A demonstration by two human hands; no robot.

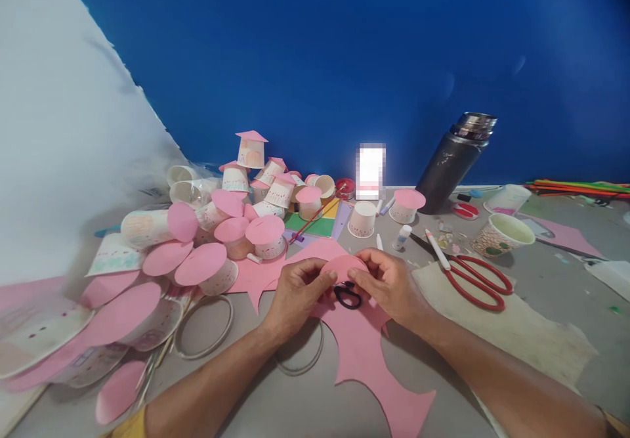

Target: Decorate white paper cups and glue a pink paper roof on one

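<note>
Between both hands I hold a pink paper disc [343,268] by its edges. My left hand [301,287] pinches its left side, thumb on top. On the right edge, my right hand [384,282] grips it the same way. Just below the disc, the black handle of a small pair of scissors [348,297] shows; the rest is hidden. Under them lies a pink paper sheet [361,352] with round pieces cut out of it. Left of my hands, many white paper cups are piled, several topped with pink discs, such as this cup [268,236].
A dark thermos flask [453,162] leans by the blue wall. Large red-handled scissors [480,284] and a marker [437,249] lie right on a cloth [522,333]. A glue stick [402,237], a plain cup [363,220] and a patterned cup [504,234] stand beyond. Metal rings [204,358] lie front left.
</note>
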